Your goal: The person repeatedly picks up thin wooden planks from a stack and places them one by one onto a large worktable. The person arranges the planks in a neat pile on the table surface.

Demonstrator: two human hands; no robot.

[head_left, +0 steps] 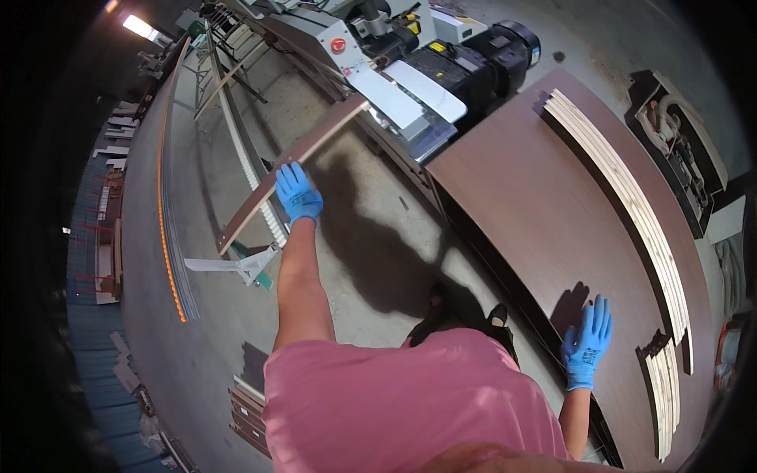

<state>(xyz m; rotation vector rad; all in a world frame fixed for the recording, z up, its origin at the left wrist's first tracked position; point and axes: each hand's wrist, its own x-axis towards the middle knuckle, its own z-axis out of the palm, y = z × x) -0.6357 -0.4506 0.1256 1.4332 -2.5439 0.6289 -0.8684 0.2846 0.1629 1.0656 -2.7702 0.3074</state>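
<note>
Left hand (299,195), in a blue glove, lies on a long, narrow dark brown board (317,139) with a pale edge. Fingers straight, nearly together, laid across it rather than curled; thumb hard to make out. Dark print on the glove back, too small to read.

Board sits ahead and left of the wearer, slanting over a row of white rollers (243,162). Far end reaches the grey-and-white machine (319,35); can't tell if it is inside. Near end is just beside a white metal bracket (236,266).

Right hand (587,343), same blue glove, is over a large reddish-brown flat panel (536,189). Fingers extended, close together; pinching nothing. Its shadow falls to the left; can't tell if the palm touches. Dark print on this glove too, not legible.

On that panel: a long stack of pale-edged strips (631,197) toward the right side, plus a shorter stack of pale-edged strips (665,394) near the lower end, just right of the hand.

Machine has a round red push button (338,46) and small markings, unreadable from here. Black cylindrical motor (501,59) carries a white-and-blue label (536,55) on its end; a yellow sticker (438,47) sits on the black housing next to it.

Far left: line of orange rollers (164,229). Floor, lower left: brown boards in a pile (248,426) with small white labels, illegible.
</note>
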